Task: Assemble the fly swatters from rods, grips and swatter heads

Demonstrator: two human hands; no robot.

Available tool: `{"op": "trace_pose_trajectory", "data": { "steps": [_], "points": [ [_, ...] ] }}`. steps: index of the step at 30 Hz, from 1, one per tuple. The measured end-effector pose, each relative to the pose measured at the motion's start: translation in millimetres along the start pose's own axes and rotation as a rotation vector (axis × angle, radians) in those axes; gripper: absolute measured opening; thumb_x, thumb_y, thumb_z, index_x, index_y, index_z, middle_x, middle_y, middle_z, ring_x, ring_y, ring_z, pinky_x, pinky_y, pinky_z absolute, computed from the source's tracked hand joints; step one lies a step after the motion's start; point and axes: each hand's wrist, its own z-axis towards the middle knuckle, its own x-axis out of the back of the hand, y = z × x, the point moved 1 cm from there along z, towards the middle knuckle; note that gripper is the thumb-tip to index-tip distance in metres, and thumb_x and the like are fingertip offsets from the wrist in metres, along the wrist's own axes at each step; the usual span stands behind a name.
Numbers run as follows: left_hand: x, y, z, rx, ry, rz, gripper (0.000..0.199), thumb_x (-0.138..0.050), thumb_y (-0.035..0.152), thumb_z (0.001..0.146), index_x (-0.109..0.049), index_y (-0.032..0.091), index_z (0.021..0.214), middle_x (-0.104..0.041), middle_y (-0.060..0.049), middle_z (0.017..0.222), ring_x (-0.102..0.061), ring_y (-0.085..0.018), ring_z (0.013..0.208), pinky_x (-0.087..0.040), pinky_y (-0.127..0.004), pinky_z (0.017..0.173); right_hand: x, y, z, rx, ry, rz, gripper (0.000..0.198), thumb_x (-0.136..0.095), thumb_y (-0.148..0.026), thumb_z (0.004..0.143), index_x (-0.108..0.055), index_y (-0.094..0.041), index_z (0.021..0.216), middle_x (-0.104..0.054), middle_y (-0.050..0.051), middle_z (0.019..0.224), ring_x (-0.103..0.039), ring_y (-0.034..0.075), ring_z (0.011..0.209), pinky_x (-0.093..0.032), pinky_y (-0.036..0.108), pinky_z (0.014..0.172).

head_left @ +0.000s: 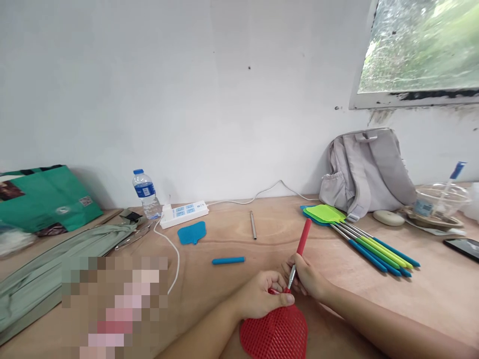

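The red fly swatter (279,326) lies low in the middle of the wooden table (232,289), its mesh head nearest the camera, its thin metal shaft rising away to a red grip sleeve that tilts up and right. The left hand (262,294) is curled over the neck where the head meets the shaft, thumb pressed along the top of the mesh. The right hand (305,276) pinches the metal shaft just below the grip.

The lower edge of the mesh head is cut off by the frame, and the fingers hide the joint between head and shaft. A pixelated patch covers the near left of the table.

From the left: a green bag (45,199) against the wall, folded grey-green fabric (56,269), a water bottle (145,193), a white power strip (185,213) with its cable, a loose blue swatter head (192,232), a loose blue grip sleeve (228,260) and a bare metal rod (253,225). Right of the hands lies a pile of blue and green fly swatters (359,239), then a grey backpack (368,169), a clear bowl (441,199) and a phone (462,247)
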Motion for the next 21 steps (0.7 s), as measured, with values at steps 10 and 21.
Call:
{"op": "trace_pose_trajectory", "data": {
  "steps": [10,21],
  "points": [
    [6,-7,3,0.11,-0.072,-0.209,0.047,-0.075,0.049,0.049,-0.048,0.015,0.066,-0.046,0.008,0.055,-0.033,-0.003,0.048,-0.021,-0.019,0.049,15,-3,0,0.084,0.171,-0.006,0.023,-0.055,-0.04,0.067,-0.043,-0.021,0.06,-0.037,-0.009,0.038,-0.034,0.008,0.031,-0.025,0.021,0.031],
    [7,-5,1,0.166,-0.067,-0.269,0.049,-0.08,0.045,0.039,-0.055,0.014,0.066,-0.055,0.004,0.06,-0.044,-0.006,0.052,-0.03,-0.021,0.053,51,-18,-4,0.58,0.391,-0.131,0.088,-0.083,-0.027,0.04,-0.041,-0.025,0.117,-0.046,0.008,0.114,-0.046,0.026,0.101,-0.04,0.042,0.087]
  ]
}}
